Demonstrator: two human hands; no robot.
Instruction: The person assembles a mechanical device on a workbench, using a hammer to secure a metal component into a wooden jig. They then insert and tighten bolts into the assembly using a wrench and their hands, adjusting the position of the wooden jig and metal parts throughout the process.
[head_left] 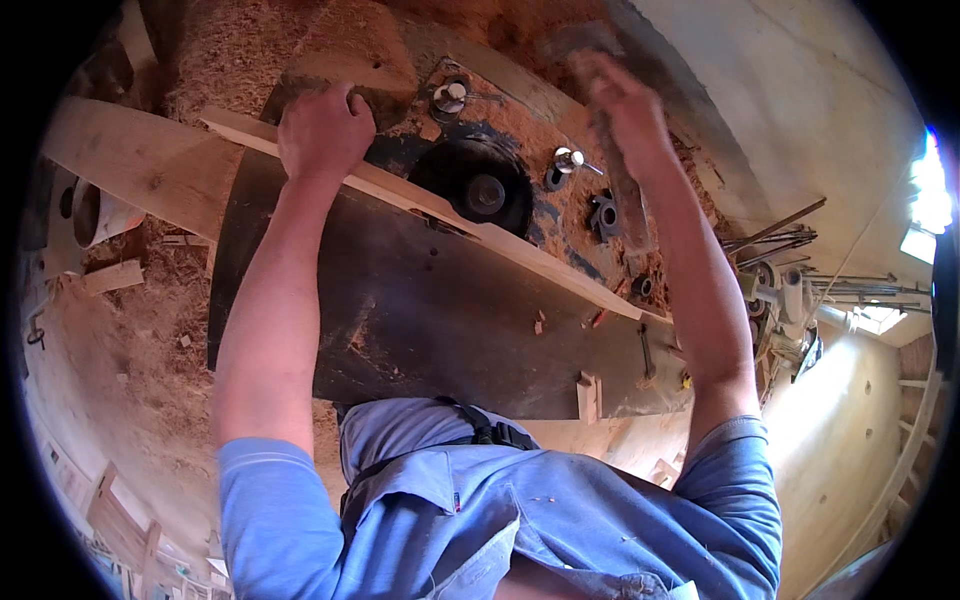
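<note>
My left hand (325,132) is closed in a fist at the far edge of a long wooden board (480,237), its wrist crossing over the board; whatever the fingers hold is hidden. The board stretches diagonally over a dark metal machine table (440,320). Beside it a round dark recess surrounds a spindle (485,194). On the far right, my right hand (630,110) is smeared by motion. It appears closed around a long wooden-handled tool (628,200), with a blurred grey shape near its upper end.
Two bolts with shiny nuts (450,97) rise from the sawdust-covered plate, near a loose dark metal fitting (604,216). A wrench (646,355) and a small wood offcut (589,397) lie on the near table. A wide plank (150,165) extends left; thin rods (780,237) jut out right.
</note>
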